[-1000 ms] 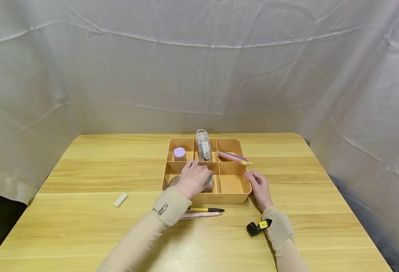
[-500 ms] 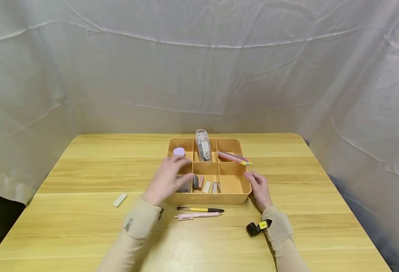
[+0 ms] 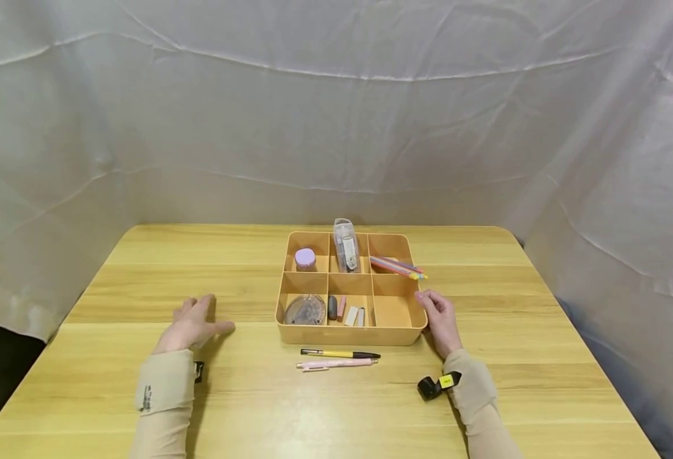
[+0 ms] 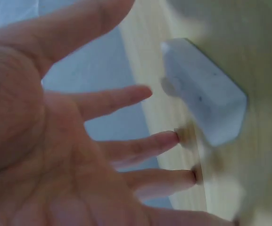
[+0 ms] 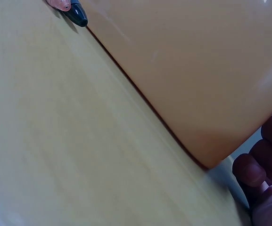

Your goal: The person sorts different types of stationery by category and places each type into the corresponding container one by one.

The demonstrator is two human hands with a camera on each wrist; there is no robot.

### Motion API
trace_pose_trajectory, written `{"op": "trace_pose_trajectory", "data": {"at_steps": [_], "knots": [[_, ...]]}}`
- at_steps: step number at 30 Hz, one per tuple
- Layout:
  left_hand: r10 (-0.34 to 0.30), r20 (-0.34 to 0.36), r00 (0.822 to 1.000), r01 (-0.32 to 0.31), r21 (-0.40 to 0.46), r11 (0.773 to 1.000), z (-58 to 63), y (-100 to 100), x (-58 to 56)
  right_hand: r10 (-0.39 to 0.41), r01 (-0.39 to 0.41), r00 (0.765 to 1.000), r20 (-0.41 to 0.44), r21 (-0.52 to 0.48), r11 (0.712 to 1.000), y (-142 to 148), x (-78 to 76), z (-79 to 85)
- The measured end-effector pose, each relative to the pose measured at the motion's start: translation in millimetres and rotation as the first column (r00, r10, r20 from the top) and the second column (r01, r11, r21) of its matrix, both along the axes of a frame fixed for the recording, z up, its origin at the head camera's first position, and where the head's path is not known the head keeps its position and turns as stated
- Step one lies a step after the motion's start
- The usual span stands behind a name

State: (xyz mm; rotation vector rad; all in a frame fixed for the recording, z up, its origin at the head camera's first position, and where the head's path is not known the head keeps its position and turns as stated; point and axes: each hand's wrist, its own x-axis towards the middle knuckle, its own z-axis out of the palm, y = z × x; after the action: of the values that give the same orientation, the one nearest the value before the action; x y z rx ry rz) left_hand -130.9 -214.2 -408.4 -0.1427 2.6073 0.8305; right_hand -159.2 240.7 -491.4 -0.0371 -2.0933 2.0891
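My left hand is spread over the left part of the table, palm down. In the left wrist view, a white block eraser lies on the wood just beyond the outstretched fingers; the hand hides it in the head view. My right hand holds the right rim of the orange divided organizer box. Its fingers curl beside the box corner in the right wrist view. Small eraser-like blocks, one dark, one pink and others pale, lie in the front middle compartment.
The box also holds a lilac-lidded jar, a clear-cased item, colored sticks jutting over the right rim and a round translucent disc. In front lie a yellow-black pen and a pink pen.
My left hand has come out of the box's front middle compartment and moved left to the eraser on the table. My right hand stays at the box rim.
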Motion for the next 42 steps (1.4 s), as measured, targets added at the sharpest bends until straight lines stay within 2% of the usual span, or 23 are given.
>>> {"op": "trace_pose_trajectory", "data": {"at_steps": [5, 8, 17, 23, 29, 42], "knots": [[-0.019, 0.047, 0.999, 0.019, 0.005, 1.000, -0.5, 2.5, 1.9, 0.005, -0.005, 1.000, -0.004, 0.005, 1.000, 0.7, 0.4, -1.3], [-0.039, 0.056, 0.998, 0.041, -0.036, 0.999, 0.7, 5.2, 3.4, -0.002, 0.002, 1.000, -0.004, 0.015, 1.000, 2.0, 1.5, -1.5], [-0.123, 0.035, 0.992, 0.127, -0.135, 0.983, 6.3, 19.6, 4.5, -0.015, 0.014, 1.000, 0.013, 0.018, 1.000, 3.2, 0.9, 1.4], [-0.131, 0.063, 0.989, 0.139, -0.125, 0.982, 7.0, 32.4, 2.8, -0.010, 0.010, 1.000, -0.004, 0.001, 1.000, 2.3, 0.3, 2.9], [-0.167, 0.060, 0.984, 0.175, -0.174, 0.969, 5.7, 41.4, 3.3, -0.008, 0.008, 1.000, -0.013, 0.000, 1.000, 2.0, 0.5, 2.0], [-0.183, 0.040, 0.982, 0.187, -0.206, 0.960, 3.5, 41.7, 4.6, -0.013, 0.013, 1.000, -0.002, 0.008, 1.000, 0.0, 0.5, 1.0]]}}
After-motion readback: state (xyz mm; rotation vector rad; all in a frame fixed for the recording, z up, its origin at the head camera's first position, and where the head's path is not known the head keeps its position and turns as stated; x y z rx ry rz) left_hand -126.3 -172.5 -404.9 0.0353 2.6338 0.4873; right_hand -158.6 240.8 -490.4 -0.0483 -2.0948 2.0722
